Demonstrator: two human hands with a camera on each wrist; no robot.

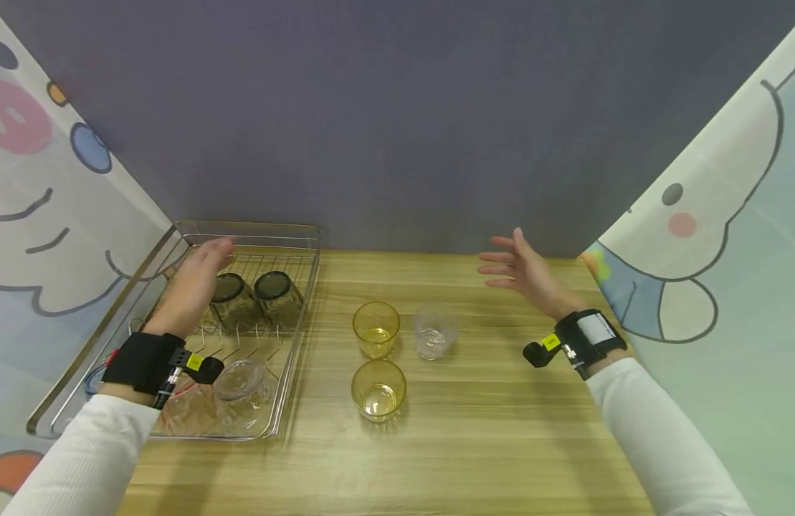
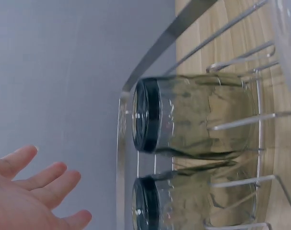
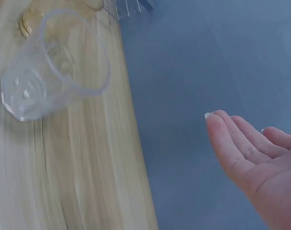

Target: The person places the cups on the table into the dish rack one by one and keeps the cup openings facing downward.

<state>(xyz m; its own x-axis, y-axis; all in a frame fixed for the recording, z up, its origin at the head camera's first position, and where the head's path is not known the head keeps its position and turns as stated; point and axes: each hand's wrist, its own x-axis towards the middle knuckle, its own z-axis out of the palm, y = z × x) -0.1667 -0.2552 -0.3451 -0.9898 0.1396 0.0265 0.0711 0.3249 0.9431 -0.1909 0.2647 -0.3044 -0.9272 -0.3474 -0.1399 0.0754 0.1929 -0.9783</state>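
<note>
At the left edge of the counter (image 1: pixel 474 451) we see a wire rack (image 1: pixel 268 232); the left hand (image 1: pixel 198 281), fingers spread, beside its dark-topped jars (image 1: pixel 281 307); amber glasses (image 1: pixel 379 408) and a clear glass (image 1: pixel 434 338) mid-counter; the right hand (image 1: pixel 527 274), fingers spread, near the far right corner.

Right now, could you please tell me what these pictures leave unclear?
Head: blue-and-red thing, partly behind the left wristband; unidentifiable.
Left wrist: lower dark glass, cut off by the bottom edge.
Right wrist: yellow glass, blurred, partly behind the clear glass and cut off by the top edge.
</note>
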